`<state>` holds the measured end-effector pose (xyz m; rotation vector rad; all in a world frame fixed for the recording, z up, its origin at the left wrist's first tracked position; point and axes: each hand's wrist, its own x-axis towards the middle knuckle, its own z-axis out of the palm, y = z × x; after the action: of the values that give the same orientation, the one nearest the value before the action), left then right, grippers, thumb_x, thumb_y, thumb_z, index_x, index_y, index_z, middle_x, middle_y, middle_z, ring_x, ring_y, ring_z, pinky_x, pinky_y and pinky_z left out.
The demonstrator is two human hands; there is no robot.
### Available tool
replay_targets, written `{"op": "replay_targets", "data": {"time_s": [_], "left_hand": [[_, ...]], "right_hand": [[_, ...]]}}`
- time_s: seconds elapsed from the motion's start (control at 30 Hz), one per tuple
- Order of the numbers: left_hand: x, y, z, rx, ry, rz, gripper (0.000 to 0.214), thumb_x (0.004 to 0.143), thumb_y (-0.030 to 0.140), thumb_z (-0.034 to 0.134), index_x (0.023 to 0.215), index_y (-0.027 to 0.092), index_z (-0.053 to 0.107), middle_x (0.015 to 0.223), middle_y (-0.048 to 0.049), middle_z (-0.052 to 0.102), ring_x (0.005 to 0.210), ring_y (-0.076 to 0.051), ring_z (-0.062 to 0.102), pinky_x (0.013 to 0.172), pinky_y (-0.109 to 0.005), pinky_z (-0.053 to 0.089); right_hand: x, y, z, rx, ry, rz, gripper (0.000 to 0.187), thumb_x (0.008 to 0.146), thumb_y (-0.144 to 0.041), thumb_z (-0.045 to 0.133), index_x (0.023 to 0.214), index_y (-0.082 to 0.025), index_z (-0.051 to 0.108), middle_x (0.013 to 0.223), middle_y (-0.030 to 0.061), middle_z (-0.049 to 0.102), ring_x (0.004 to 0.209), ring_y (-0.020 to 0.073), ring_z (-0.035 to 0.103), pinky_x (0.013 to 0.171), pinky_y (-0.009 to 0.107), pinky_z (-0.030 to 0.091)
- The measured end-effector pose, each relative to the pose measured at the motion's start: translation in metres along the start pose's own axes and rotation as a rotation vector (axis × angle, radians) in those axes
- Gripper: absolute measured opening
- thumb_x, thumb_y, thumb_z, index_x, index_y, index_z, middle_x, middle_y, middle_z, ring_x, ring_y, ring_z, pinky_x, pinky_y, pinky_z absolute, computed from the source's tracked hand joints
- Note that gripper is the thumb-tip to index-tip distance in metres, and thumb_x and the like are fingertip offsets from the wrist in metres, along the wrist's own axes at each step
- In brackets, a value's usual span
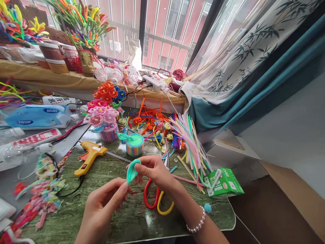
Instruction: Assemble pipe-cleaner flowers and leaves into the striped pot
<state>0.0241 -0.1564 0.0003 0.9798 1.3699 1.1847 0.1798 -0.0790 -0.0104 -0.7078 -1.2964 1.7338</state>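
Observation:
Between my two hands is a mint-green pipe-cleaner leaf [132, 172], bent into a pointed loop. My left hand [105, 200] pinches its lower tip between thumb and forefinger. The fingers of my right hand [152, 169] are closed on its upper right side. Scissors [151, 198] with one red and one yellow handle lie under my right wrist, their blades partly hidden. Just beyond the hands stands a small striped pot [135, 147] with a mint top and a similar leaf lying at its left edge. A yellow glue gun [91, 154] lies to the left.
A pot of pipe-cleaner flowers [108, 118] stands behind. Loose pipe cleaners [189, 139] spread at the right, near a green packet [223, 183] by the table's edge. Bottles [22, 152], a blue tissue pack [38, 116] and colourful scraps [45, 189] crowd the left.

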Motion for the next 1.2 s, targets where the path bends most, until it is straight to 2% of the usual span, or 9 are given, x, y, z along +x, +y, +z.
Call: {"op": "replay_targets", "data": {"time_s": [0.07,0.2,0.37,0.6,0.8,0.97,1.1,1.2], "left_hand": [[-0.0006,-0.0015,0.0019,0.009,0.004,0.004,0.049,0.062,0.066,0.08,0.07,0.018,0.074,0.059,0.0018,0.056,0.057,-0.01,0.043,0.05,-0.02,0.032],[-0.002,-0.0032,0.0054,0.042,0.003,0.052,0.045,0.065,0.063,0.079,0.067,0.019,0.071,0.057,0.0026,0.056,0.055,-0.009,0.042,0.05,-0.02,0.033],[-0.0022,-0.0033,0.0065,0.081,-0.011,0.118,0.042,0.069,0.06,0.077,0.064,0.019,0.069,0.057,0.0024,0.055,0.054,-0.01,0.042,0.049,-0.021,0.034],[-0.001,-0.0036,0.0022,0.07,0.03,0.1,0.042,0.067,0.061,0.077,0.072,0.02,0.074,0.061,0.0017,0.059,0.058,-0.01,0.045,0.051,-0.02,0.035],[-0.0014,0.0013,0.0039,0.104,-0.041,0.12,0.04,0.07,0.058,0.076,0.063,0.019,0.069,0.058,0.002,0.057,0.056,-0.011,0.046,0.05,-0.02,0.035],[0.0002,0.0009,0.0016,0.112,-0.005,0.154,0.037,0.069,0.057,0.077,0.065,0.02,0.071,0.06,0.0017,0.06,0.059,-0.012,0.05,0.053,-0.019,0.039],[0.0012,-0.0013,-0.0014,0.151,0.023,0.193,0.035,0.071,0.055,0.076,0.068,0.021,0.072,0.063,0.0017,0.065,0.061,-0.013,0.054,0.057,-0.02,0.043],[0.0013,-0.0025,-0.0016,0.192,0.016,0.257,0.034,0.076,0.055,0.073,0.067,0.021,0.072,0.064,0.002,0.066,0.06,-0.013,0.056,0.058,-0.02,0.045]], "right_hand": [[-0.0004,0.0001,0.0018,0.007,0.067,-0.01,0.042,0.073,-0.054,0.084,0.083,-0.014,0.076,0.064,-0.0001,0.069,0.053,0.0102,0.06,0.049,0.021,0.046],[-0.001,-0.0003,0.0034,-0.007,0.179,0.002,0.038,0.068,-0.05,0.087,0.072,-0.014,0.074,0.064,0.0009,0.069,0.052,0.0095,0.058,0.046,0.02,0.044],[-0.0004,-0.0018,0.0042,-0.016,0.19,0.018,0.042,0.067,-0.052,0.086,0.065,-0.015,0.067,0.058,-0.0009,0.066,0.045,0.0077,0.054,0.042,0.019,0.041],[0.0,0.0012,0.0024,0.016,0.208,-0.015,0.039,0.067,-0.049,0.087,0.073,-0.015,0.07,0.061,-0.0004,0.069,0.046,0.0087,0.058,0.042,0.018,0.044],[0.0003,0.0035,-0.0004,-0.051,0.262,-0.063,0.04,0.067,-0.047,0.088,0.061,-0.015,0.065,0.052,-0.003,0.063,0.041,0.0059,0.051,0.04,0.017,0.039],[0.0018,0.0008,0.0004,-0.048,0.251,-0.027,0.045,0.065,-0.057,0.086,0.07,-0.015,0.07,0.056,-0.0004,0.067,0.043,0.01,0.057,0.042,0.02,0.043],[0.0008,-0.0005,-0.0005,-0.138,0.31,-0.052,0.043,0.061,-0.052,0.09,0.07,-0.016,0.069,0.056,-0.0011,0.067,0.044,0.0108,0.058,0.045,0.022,0.045],[-0.0006,-0.0003,-0.0007,-0.252,0.336,-0.073,0.043,0.066,-0.055,0.087,0.069,-0.017,0.068,0.055,-0.0013,0.064,0.045,0.0117,0.057,0.047,0.023,0.044]]}}
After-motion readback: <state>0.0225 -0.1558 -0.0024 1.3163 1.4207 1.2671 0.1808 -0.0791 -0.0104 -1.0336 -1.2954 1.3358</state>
